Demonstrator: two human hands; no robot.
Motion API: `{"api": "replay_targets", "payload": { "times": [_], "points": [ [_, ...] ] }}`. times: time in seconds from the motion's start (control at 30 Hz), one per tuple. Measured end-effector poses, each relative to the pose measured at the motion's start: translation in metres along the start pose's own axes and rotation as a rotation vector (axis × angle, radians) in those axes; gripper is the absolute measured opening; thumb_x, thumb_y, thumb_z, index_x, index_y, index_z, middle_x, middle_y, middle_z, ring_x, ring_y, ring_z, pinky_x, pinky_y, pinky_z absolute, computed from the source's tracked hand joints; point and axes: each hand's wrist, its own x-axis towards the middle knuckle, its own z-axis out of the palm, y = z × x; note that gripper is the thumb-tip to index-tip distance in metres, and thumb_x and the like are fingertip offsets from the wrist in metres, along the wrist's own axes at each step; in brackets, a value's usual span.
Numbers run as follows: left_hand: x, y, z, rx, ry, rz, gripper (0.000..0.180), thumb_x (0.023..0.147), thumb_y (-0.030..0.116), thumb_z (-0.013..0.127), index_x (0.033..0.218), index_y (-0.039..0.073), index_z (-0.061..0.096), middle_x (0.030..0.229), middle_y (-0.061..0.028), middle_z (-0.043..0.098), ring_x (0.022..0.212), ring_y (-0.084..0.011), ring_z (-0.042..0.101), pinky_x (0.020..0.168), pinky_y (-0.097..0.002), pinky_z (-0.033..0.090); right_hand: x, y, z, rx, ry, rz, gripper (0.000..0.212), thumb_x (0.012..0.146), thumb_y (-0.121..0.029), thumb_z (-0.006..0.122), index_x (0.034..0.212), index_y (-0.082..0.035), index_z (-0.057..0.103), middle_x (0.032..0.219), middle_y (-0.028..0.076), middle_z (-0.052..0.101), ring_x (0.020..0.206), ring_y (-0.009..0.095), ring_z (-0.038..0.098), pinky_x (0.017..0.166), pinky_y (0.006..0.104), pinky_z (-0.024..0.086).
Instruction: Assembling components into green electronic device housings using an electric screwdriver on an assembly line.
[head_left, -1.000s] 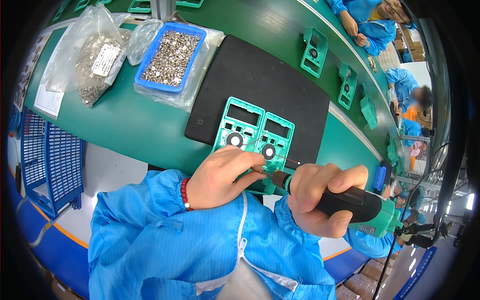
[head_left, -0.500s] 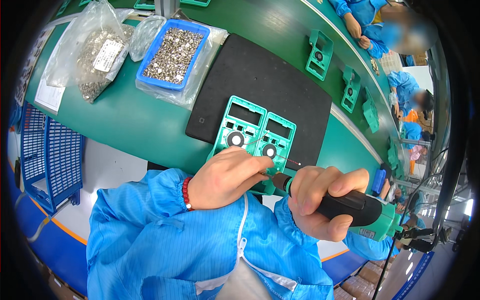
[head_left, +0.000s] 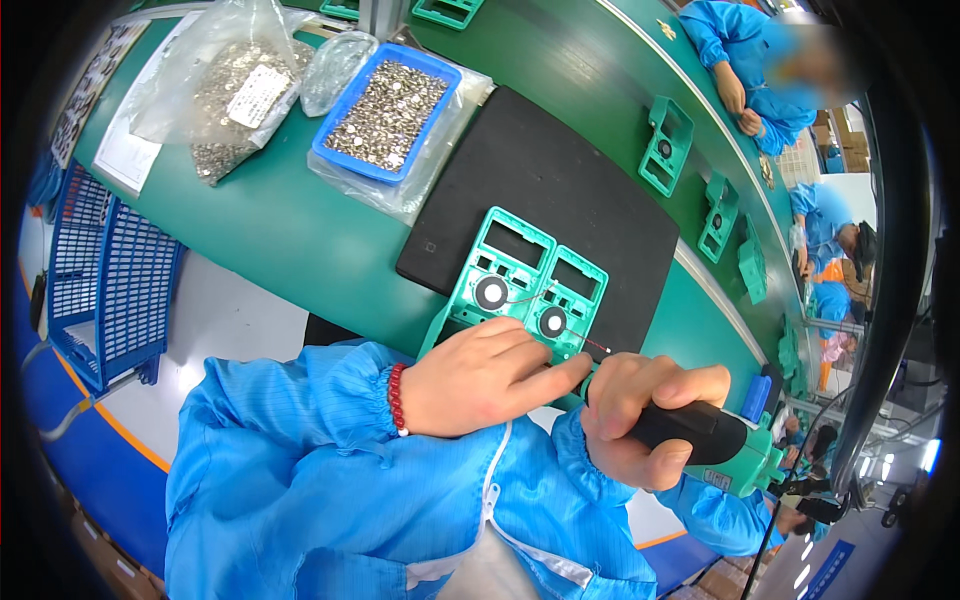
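The right grip (head_left: 645, 415) is wrapped round a green and black power driver (head_left: 725, 455), whose tip is hidden. Just left of it, the left grip (head_left: 490, 375) lies palm down, a red bead bracelet (head_left: 396, 400) at its wrist; I cannot tell whether its fingers hold anything. Half a second ago those fingers were bent in a pinch at the driver's tip, which then showed between the two grips; now they stretch across to the right grip and cover that spot.

Two green casings (head_left: 583, 318) lie side by side just ahead of the left grip, their near ends under it. Each bears a black disc with a white centre, and a thin red wire runs from the right one. They sit as before on the near part of a black mat (head_left: 560, 170), though the whole view has shifted.

Beyond the left grip, ahead and to its left, a blue tray (head_left: 355, 167) on the worktop (head_left: 280, 240) is filled with small metal parts (head_left: 390, 115). Left of that, a clear bag (head_left: 220, 110) with a white label holds more such parts in its lower portion. Farther left of the grips, below the worktop, stands a blue slatted crate (head_left: 135, 290).

Farther ahead and right, more casings (head_left: 668, 145) stand in a row, and past them sits a co-worker (head_left: 735, 35) in blue.
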Motion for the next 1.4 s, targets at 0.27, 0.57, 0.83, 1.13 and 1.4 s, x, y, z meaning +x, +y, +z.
{"api": "replay_targets", "payload": {
  "times": [0.27, 0.57, 0.83, 1.13, 1.4],
  "points": [
    [0.032, -0.041, -0.067, 0.463, 0.035, -0.099, 0.025, 0.082, 0.007, 0.063, 0.106, 0.006, 0.066, 0.114, -0.0161, 0.065, 0.100, -0.0324, 0.065, 0.084, -0.0413, 0.053, -0.002, 0.006, 0.001, -0.343, 0.331, -0.064, 0.041, 0.097, -0.042, 0.059, 0.106, -0.005, 0.046, 0.060, 0.004, 0.050, 0.042, 0.011, 0.039, 0.042, 0.0269, 0.032],
    [0.027, -0.148, -0.149, 0.732, -0.244, -0.449, 0.013, 0.084, 0.012, 0.070, 0.093, 0.004, 0.068, 0.091, -0.0133, 0.062, 0.088, -0.0355, 0.061, 0.077, -0.0439, 0.049, -0.014, 0.021, -0.014, -0.393, 0.361, -0.066, 0.041, 0.096, -0.041, 0.063, 0.105, -0.005, 0.046, 0.062, 0.005, 0.051, 0.044, 0.011, 0.044, 0.043, 0.0263, 0.035],
    [0.025, -0.154, -0.140, 0.669, 0.003, -0.326, 0.006, 0.089, 0.009, 0.065, 0.092, 0.003, 0.066, 0.097, -0.0106, 0.063, 0.086, -0.0360, 0.062, 0.073, -0.0444, 0.049, -0.016, 0.032, -0.013, -0.347, 0.354, 0.042, 0.043, 0.095, -0.042, 0.066, 0.107, -0.005, 0.046, 0.064, 0.006, 0.053, 0.048, 0.013, 0.046, 0.047, 0.0295, 0.038],
    [0.032, -0.085, -0.098, 0.232, 0.091, -0.397, 0.018, 0.083, 0.002, 0.074, 0.093, -0.001, 0.059, 0.081, -0.0100, 0.060, 0.073, -0.0230, 0.059, 0.069, -0.0330, 0.049, -0.018, 0.044, -0.019, -0.337, 0.368, 0.029, 0.044, 0.094, -0.043, 0.067, 0.105, -0.006, 0.046, 0.063, 0.005, 0.053, 0.047, 0.012, 0.047, 0.044, 0.0274, 0.038],
    [0.006, -0.029, -0.014, 0.123, -0.236, 0.055, 0.017, 0.080, 0.013, 0.063, 0.094, 0.005, 0.061, 0.108, -0.0106, 0.066, 0.106, -0.0241, 0.063, 0.093, -0.0382, 0.047, -0.016, 0.047, -0.023, -0.361, 0.302, 0.016, 0.041, 0.095, -0.040, 0.065, 0.104, -0.005, 0.045, 0.061, 0.004, 0.052, 0.045, 0.010, 0.045, 0.042, 0.0267, 0.038]
  ]
}}
